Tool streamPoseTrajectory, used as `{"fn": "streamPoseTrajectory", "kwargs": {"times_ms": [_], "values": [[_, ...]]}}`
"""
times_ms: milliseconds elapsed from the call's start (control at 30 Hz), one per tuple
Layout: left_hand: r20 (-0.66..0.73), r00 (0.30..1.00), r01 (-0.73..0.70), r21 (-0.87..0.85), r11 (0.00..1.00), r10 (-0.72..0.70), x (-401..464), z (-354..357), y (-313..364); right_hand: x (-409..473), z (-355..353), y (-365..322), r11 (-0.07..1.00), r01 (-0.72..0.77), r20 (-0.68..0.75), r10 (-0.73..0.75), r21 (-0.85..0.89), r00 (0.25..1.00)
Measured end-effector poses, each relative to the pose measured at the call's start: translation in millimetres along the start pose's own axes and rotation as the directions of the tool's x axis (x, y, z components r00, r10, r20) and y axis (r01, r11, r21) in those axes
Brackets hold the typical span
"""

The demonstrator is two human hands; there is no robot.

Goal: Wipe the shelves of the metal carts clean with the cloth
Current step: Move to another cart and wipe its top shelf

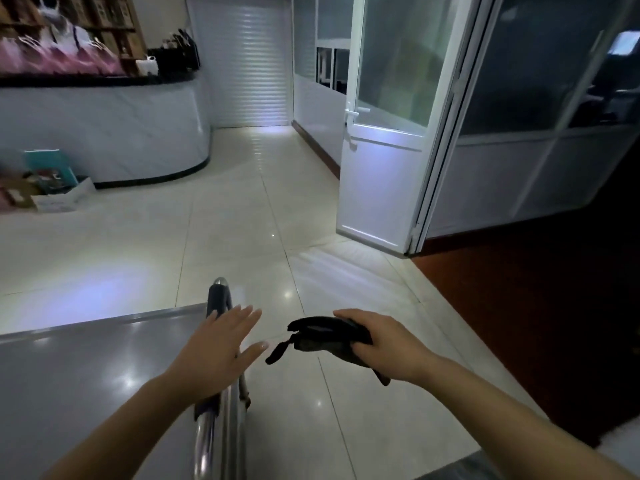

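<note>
both bare forearms reach in from the bottom edge. left hand (213, 355) is spread flat, fingers straight, above the cart handle (219, 341), a polished steel tube with a dark sleeve. right hand (382, 344) curls around the cloth (325, 337), a dark, bunched rag with a limp strap-like tail. metal cart shelf (79, 368) is smooth, grey and glossy, low left over pale shiny floor tiles (242, 220).

Both bare forearms reach forward from the near edge. The left hand (214, 344) is spread flat, palm down, fingers straight and pointing far and to the right. The right hand (377, 344) is to its right, well apart, fingers curled around a dark cloth (325, 339).
</note>
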State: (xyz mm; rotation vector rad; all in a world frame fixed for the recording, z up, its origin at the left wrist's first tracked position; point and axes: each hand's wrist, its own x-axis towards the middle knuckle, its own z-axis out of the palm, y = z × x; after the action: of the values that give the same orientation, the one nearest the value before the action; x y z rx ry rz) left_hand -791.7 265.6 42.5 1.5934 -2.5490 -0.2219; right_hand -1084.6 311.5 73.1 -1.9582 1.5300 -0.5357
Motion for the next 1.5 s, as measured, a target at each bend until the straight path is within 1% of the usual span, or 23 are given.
{"fn": "streamPoseTrajectory", "kwargs": {"times_ms": [133,233,367,433,533,633,733,833,967,1033,1100,1200,1267,1400,1500], "values": [[0.038,0.999,0.034,0.019,0.999,-0.034,74,11,-25,67,-26,33,0.999,-0.032,0.017,0.032,0.004,0.999],[0.054,0.997,0.058,0.063,0.996,-0.062,129,19,-34,120,-44,59,0.999,-0.023,0.034,0.022,0.031,0.999],[-0.007,0.993,0.118,0.089,0.989,-0.118,203,28,-41,203,-69,94,0.997,0.047,0.074,-0.051,0.054,0.996],[-0.029,0.985,0.175,0.084,0.981,-0.173,241,30,-46,252,-82,111,0.994,0.1,0.105,-0.104,0.05,0.989],[-0.034,0.956,0.293,0.086,0.952,-0.291,289,23,-58,326,-102,132,0.988,0.142,0.165,-0.15,0.058,0.975],[-0.064,0.907,0.42,0.063,0.905,-0.417,322,15,-75,395,-116,144,0.979,0.194,0.206,-0.202,0.062,0.957],[-0.07,0.857,0.515,0.07,0.854,-0.511,338,11,-97,457,-115,145,0.966,0.248,0.242,-0.258,0.074,0.935],[-0.061,0.812,0.584,0.093,0.806,-0.581,348,13,-125,519,-98,133,0.936,0.343,0.309,-0.349,0.076,0.885],[-0.085,0.726,0.687,0.071,0.723,-0.682,361,12,-186,607,-62,100,0.867,0.488,0.383,-0.486,0.099,0.786],[-0.113,0.688,0.725,0.056,0.686,-0.717,367,12,-221,651,-42,79,0.841,0.528,0.411,-0.525,0.115,0.745],[-0.126,0.647,0.762,0.074,0.644,-0.752,373,10,-256,692,-24,55,0.813,0.57,0.425,-0.56,0.117,0.711],[-0.14,0.59,0.807,0.078,0.585,-0.795,386,0,-305,749,0,17,0.739,0.666,0.46,-0.63,0.106,0.626],[-0.162,0.551,0.835,0.081,0.545,-0.819,395,-12,-334,785,14,-10,0.705,0.698,0.479,-0.658,0.123,0.58],[-0.199,0.428,0.904,0.08,0.42,-0.882,409,-31,-383,854,43,-60,0.666,0.715,0.51,-0.7,0.213,0.5],[-0.209,0.295,0.955,0.068,0.287,-0.932,415,-42,-418,907,65,-99,0.608,0.742,0.544,-0.739,0.284,0.397]]}}
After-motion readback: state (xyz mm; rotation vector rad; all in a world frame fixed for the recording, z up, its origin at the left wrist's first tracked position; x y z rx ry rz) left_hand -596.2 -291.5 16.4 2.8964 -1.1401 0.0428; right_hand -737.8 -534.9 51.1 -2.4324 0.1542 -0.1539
